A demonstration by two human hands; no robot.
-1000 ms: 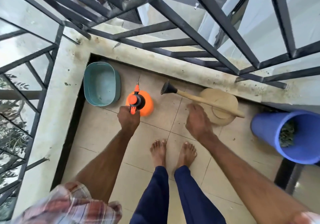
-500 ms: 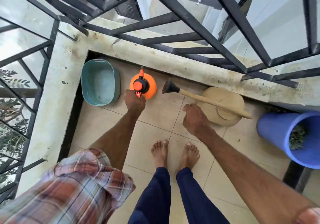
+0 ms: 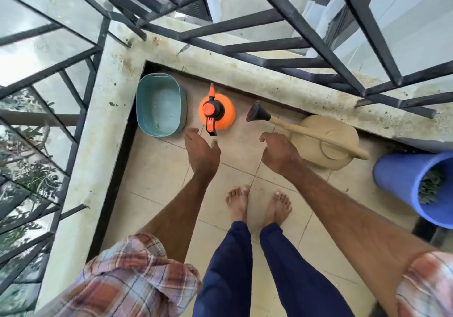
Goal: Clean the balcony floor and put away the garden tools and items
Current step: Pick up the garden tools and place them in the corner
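Sprayer (image 3: 217, 112) unheld | left hand (image 3: 202, 150) fingers spread, empty | right hand (image 3: 279, 155) fingers seemingly curled, empty

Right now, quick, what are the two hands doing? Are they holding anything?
Left hand: open, holding nothing, just short of the orange sprayer.
Right hand: open, fingers loosely curled, holding nothing.

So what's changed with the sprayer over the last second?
The left hand moved the orange sprayer toward the wall, beside the teal basket, then let go and pulled back, open. The right hand stayed empty near the watering can. Basket, can and blue bucket did not move.
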